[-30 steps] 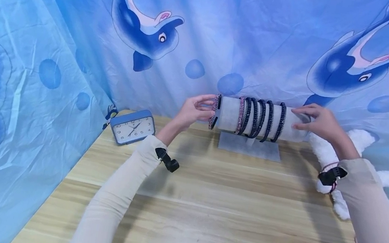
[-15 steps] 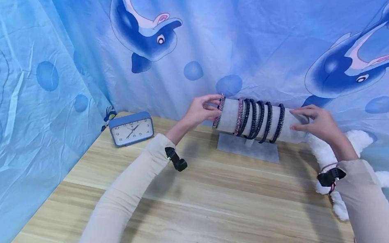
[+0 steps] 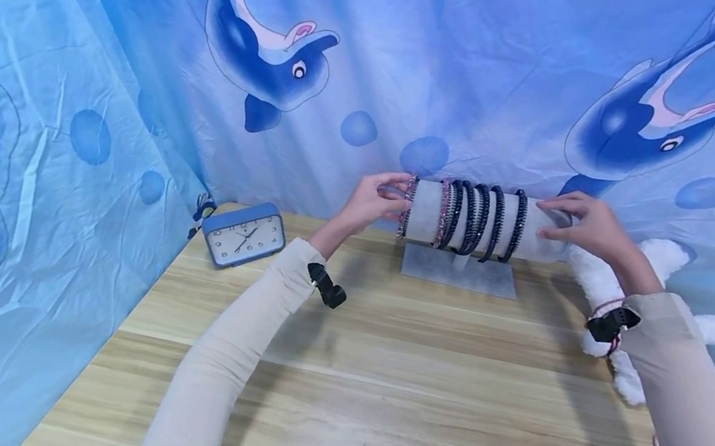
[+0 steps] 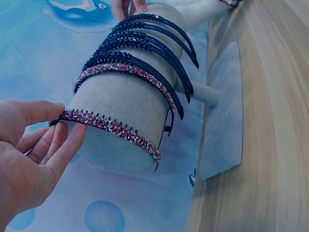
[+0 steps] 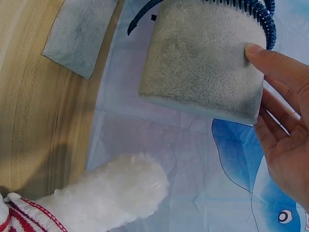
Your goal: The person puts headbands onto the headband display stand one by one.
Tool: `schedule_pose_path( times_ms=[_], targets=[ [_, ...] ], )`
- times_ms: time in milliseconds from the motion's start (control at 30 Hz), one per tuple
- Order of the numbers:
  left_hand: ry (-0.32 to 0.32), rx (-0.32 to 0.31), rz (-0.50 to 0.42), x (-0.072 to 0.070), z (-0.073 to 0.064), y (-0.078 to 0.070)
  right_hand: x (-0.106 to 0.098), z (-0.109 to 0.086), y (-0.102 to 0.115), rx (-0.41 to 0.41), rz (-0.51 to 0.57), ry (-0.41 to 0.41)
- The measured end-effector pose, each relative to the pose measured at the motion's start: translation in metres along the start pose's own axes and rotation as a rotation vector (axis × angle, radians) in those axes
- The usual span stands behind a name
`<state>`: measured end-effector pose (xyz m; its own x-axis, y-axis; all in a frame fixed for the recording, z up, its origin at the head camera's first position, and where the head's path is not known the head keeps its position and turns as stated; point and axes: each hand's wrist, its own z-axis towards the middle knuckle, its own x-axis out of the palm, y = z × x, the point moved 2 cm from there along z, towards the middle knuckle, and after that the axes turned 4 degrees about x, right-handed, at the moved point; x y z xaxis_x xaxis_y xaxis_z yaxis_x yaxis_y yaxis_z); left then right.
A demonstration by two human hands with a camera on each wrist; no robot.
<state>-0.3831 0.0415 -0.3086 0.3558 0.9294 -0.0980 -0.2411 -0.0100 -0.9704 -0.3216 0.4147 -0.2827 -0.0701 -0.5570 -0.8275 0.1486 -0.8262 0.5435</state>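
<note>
A grey plush headband stand (image 3: 425, 213) stands at the back of the table, its roll lying crosswise on a flat base (image 3: 423, 264). My left hand (image 3: 369, 202) pinches a pink glittery headband (image 4: 113, 126) between thumb and fingers; the band curves over the roll's left end, teeth toward the roll. Further right sit another pink headband (image 4: 128, 68) and several dark beaded headbands (image 3: 495, 223). My right hand (image 3: 586, 226) grips the roll's bare right end, thumb (image 5: 270, 63) on the plush side and fingers around the far side.
A blue alarm clock (image 3: 244, 234) stands back left on the wooden table (image 3: 375, 393). To the right, a white plush toy (image 3: 586, 274) lies close behind and under my right forearm. A blue dolphin-print curtain (image 3: 381, 51) hangs right behind the stand.
My left hand has moved right, bringing the pink headband from beside the roll's left end onto it. My right hand keeps its place on the right end.
</note>
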Motion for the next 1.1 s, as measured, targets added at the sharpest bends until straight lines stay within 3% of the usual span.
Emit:
schedule_pose_path(
  times_ms=[800,900,1100],
  targets=[
    [0.019,0.052,0.059,0.004,0.004,0.004,-0.001,-0.001,-0.004,0.006,-0.001,-0.005],
    [0.024,0.102,0.139,0.001,0.005,0.005,0.000,0.000,-0.003,0.006,0.006,0.002],
    [0.067,0.253,0.382,-0.008,0.007,0.001,0.000,0.002,-0.001,0.001,0.013,0.002]
  ],
)
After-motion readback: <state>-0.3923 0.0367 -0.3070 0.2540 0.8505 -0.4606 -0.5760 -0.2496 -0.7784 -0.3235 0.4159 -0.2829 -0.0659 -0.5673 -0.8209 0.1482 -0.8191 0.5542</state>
